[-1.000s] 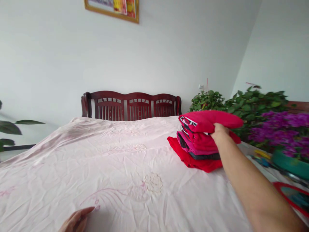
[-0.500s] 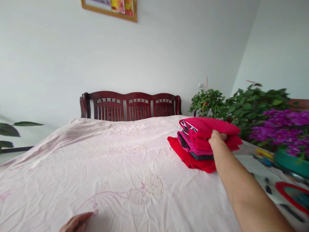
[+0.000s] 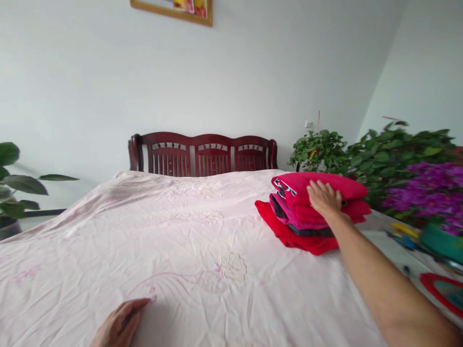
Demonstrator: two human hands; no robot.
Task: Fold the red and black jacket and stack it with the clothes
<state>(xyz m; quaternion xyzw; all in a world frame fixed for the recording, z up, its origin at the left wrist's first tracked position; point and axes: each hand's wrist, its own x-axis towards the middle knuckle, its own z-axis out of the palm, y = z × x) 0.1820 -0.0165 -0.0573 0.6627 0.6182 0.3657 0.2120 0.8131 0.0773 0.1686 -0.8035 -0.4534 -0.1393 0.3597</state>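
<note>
Toward the right of the bed stands a stack of folded clothes [image 3: 298,212]. Its top is a pinkish-red garment [image 3: 347,187] with a black-and-white patterned edge showing at the left. Magenta and dark layers lie beneath, and a bright red garment [image 3: 278,231] at the bottom sticks out toward the left and front. My right hand [image 3: 324,196] rests open against the front of the top garment, fingers spread and gripping nothing. At the lower left, my left hand [image 3: 121,320] lies open and holds nothing, its fingertips at the pale bedsheet [image 3: 188,318].
Behind the bed is a dark wooden slatted bench back [image 3: 210,154]. Leafy plants [image 3: 398,149] and purple flowers [image 3: 430,193] in a green pot stand at the right. Beside the bed a pale surface holds small items and a red ring-shaped object [image 3: 436,294].
My right hand has shifted from the near side of the top garment up onto its front face, with the fingers now spread. The view has swung slightly left; the stack looks the same.
</note>
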